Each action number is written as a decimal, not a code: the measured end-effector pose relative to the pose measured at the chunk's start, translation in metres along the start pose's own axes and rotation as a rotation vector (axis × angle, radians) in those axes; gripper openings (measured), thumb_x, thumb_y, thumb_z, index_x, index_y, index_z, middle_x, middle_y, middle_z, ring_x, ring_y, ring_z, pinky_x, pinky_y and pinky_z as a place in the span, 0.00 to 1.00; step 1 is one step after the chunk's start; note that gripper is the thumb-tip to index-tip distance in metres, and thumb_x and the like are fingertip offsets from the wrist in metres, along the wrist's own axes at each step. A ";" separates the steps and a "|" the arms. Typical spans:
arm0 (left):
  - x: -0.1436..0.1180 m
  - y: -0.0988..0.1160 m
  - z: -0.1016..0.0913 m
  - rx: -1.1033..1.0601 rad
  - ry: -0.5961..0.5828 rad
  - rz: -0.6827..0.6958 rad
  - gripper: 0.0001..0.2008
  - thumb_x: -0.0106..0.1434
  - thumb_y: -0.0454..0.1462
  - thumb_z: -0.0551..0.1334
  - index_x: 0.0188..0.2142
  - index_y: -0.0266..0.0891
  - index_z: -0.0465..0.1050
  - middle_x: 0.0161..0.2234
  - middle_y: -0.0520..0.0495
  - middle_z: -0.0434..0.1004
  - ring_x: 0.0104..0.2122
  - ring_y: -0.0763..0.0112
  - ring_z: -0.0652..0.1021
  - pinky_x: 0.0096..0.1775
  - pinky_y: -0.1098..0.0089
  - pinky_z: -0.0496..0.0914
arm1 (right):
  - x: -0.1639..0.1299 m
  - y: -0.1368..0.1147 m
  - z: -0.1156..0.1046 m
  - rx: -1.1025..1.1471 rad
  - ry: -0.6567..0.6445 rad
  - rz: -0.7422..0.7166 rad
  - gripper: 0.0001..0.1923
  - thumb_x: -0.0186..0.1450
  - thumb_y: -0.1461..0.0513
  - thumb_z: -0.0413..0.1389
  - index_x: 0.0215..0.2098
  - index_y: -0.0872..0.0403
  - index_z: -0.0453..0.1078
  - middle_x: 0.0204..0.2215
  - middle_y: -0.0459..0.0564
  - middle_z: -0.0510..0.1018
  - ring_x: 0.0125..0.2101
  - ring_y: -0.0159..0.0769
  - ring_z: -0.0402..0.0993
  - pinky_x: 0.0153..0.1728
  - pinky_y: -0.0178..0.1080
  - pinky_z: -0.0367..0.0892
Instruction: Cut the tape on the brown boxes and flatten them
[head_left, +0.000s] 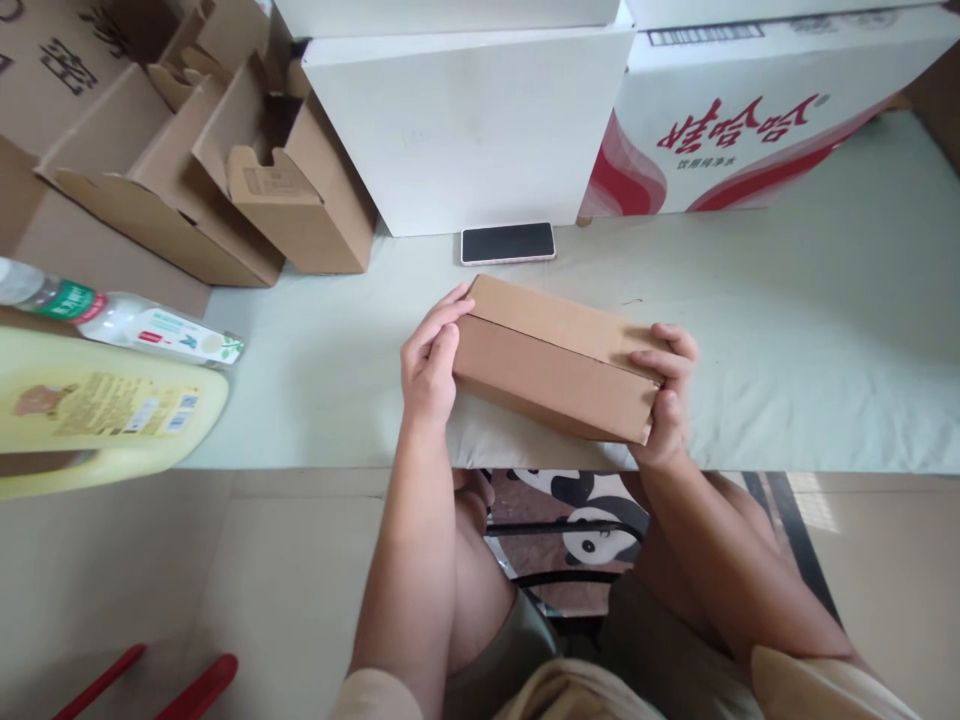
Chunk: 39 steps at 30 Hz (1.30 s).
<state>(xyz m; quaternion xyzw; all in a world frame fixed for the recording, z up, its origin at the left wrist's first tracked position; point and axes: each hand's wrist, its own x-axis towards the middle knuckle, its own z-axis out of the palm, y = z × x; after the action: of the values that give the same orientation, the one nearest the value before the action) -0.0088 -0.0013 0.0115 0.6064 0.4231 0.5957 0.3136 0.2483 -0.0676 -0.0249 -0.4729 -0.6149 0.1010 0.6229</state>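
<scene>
At the far left, a yellow container (127, 400) stretches in from the edge, with a clear plastic bottle (112, 318) with a green and red band beside it. Below, 2 red bars (196, 688) show over the pale floor (292, 580). Farther back are several open brown cartons (300, 205), the rightmost with a notched edge.

Next comes the left hand (431, 365), closed around the left end of a closed brown cardboard box (555, 365), its thumb on the near side and its fingers at the far corner. The box lies slantwise between the 2 hands, over the near edge of the cloth-covered table (810, 350); I cannot tell whether its underside touches the cloth. Behind it, a phone (508, 244) with a dark screen lies just before a plain white box (465, 130).

The right hand (667, 390) grips the box's right end, 2 fingers bent over the top. Behind, to the right, stands a white carton with red lettering (720, 130).
</scene>
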 end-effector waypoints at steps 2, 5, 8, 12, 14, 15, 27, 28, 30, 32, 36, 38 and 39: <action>0.000 0.000 0.000 0.000 -0.001 0.001 0.18 0.71 0.52 0.61 0.48 0.48 0.84 0.59 0.46 0.82 0.62 0.54 0.79 0.68 0.47 0.68 | 0.000 0.000 0.000 0.006 -0.001 -0.002 0.22 0.71 0.44 0.41 0.47 0.41 0.72 0.56 0.50 0.67 0.57 0.50 0.67 0.62 0.64 0.62; 0.000 0.000 0.000 -0.003 -0.004 0.005 0.18 0.71 0.52 0.61 0.47 0.47 0.84 0.59 0.46 0.83 0.62 0.54 0.79 0.68 0.47 0.68 | -0.002 0.002 -0.001 0.013 -0.003 -0.013 0.21 0.72 0.45 0.41 0.47 0.41 0.72 0.56 0.49 0.67 0.58 0.49 0.67 0.63 0.64 0.61; 0.000 0.000 0.000 -0.022 -0.002 0.010 0.17 0.71 0.52 0.61 0.47 0.48 0.84 0.58 0.46 0.83 0.62 0.55 0.79 0.68 0.47 0.68 | -0.003 0.003 -0.001 0.011 -0.003 -0.013 0.20 0.72 0.46 0.41 0.48 0.40 0.72 0.57 0.48 0.67 0.58 0.49 0.67 0.65 0.65 0.60; 0.000 0.000 0.000 -0.009 -0.002 0.005 0.18 0.71 0.53 0.61 0.47 0.48 0.84 0.58 0.45 0.83 0.62 0.54 0.79 0.68 0.46 0.68 | -0.003 0.002 -0.001 0.008 0.004 -0.005 0.20 0.72 0.46 0.42 0.47 0.42 0.72 0.56 0.49 0.68 0.58 0.50 0.66 0.64 0.65 0.61; 0.000 0.000 0.000 0.005 -0.006 -0.001 0.18 0.71 0.53 0.60 0.47 0.47 0.83 0.59 0.45 0.82 0.62 0.53 0.79 0.68 0.46 0.68 | -0.002 0.000 0.000 0.034 0.005 -0.009 0.20 0.72 0.47 0.43 0.47 0.43 0.72 0.56 0.50 0.68 0.59 0.49 0.66 0.63 0.64 0.61; 0.000 0.000 0.000 0.006 -0.006 0.000 0.18 0.71 0.53 0.60 0.47 0.47 0.83 0.59 0.45 0.82 0.62 0.53 0.79 0.68 0.46 0.68 | -0.002 -0.001 0.000 0.049 0.010 -0.012 0.19 0.72 0.48 0.43 0.47 0.44 0.72 0.56 0.50 0.68 0.58 0.49 0.66 0.63 0.63 0.61; -0.001 -0.002 0.001 -0.040 0.008 0.017 0.15 0.71 0.51 0.61 0.45 0.49 0.83 0.57 0.48 0.83 0.61 0.55 0.79 0.67 0.49 0.69 | 0.001 -0.004 0.001 0.110 0.014 -0.016 0.18 0.73 0.48 0.45 0.47 0.44 0.73 0.54 0.51 0.68 0.58 0.49 0.65 0.65 0.64 0.57; -0.001 -0.002 0.001 -0.048 0.010 0.018 0.15 0.71 0.51 0.62 0.45 0.50 0.83 0.57 0.49 0.84 0.61 0.55 0.80 0.66 0.49 0.70 | 0.001 -0.005 0.001 0.109 0.011 -0.016 0.18 0.73 0.48 0.45 0.47 0.44 0.73 0.54 0.51 0.68 0.58 0.49 0.65 0.65 0.64 0.57; -0.001 -0.002 0.001 -0.060 0.014 0.018 0.14 0.71 0.50 0.62 0.45 0.50 0.83 0.56 0.49 0.84 0.60 0.56 0.80 0.66 0.50 0.70 | 0.000 -0.005 0.001 0.103 0.008 -0.007 0.18 0.73 0.48 0.44 0.47 0.43 0.73 0.54 0.51 0.68 0.58 0.50 0.64 0.66 0.65 0.57; -0.001 -0.002 0.001 -0.061 0.016 0.018 0.14 0.71 0.50 0.62 0.45 0.49 0.83 0.56 0.49 0.84 0.60 0.56 0.80 0.65 0.51 0.70 | -0.001 -0.004 0.001 0.100 0.014 0.001 0.19 0.73 0.48 0.44 0.47 0.43 0.73 0.54 0.51 0.68 0.58 0.50 0.64 0.66 0.65 0.57; -0.001 -0.002 0.001 -0.065 0.018 0.016 0.14 0.71 0.50 0.62 0.44 0.49 0.83 0.55 0.49 0.84 0.60 0.56 0.80 0.65 0.52 0.70 | -0.003 -0.002 0.002 0.098 0.043 0.005 0.19 0.73 0.47 0.44 0.47 0.43 0.73 0.54 0.52 0.68 0.57 0.51 0.65 0.65 0.66 0.58; -0.001 -0.001 0.001 -0.060 0.021 0.009 0.14 0.71 0.51 0.62 0.44 0.48 0.83 0.55 0.48 0.84 0.60 0.56 0.80 0.65 0.52 0.70 | -0.003 -0.001 0.002 0.092 0.048 0.008 0.19 0.73 0.47 0.43 0.47 0.43 0.73 0.54 0.52 0.68 0.57 0.51 0.65 0.65 0.67 0.58; -0.001 -0.001 0.002 -0.053 0.023 0.003 0.15 0.71 0.51 0.62 0.44 0.48 0.83 0.54 0.48 0.84 0.60 0.55 0.80 0.65 0.52 0.70 | -0.003 -0.001 0.002 0.087 0.046 0.010 0.19 0.73 0.47 0.43 0.47 0.43 0.73 0.54 0.52 0.68 0.57 0.51 0.65 0.65 0.67 0.58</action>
<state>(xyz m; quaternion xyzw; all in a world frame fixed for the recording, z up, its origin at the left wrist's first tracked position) -0.0074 -0.0015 0.0098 0.5918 0.4098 0.6140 0.3238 0.2456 -0.0690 -0.0265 -0.4506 -0.5932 0.1197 0.6563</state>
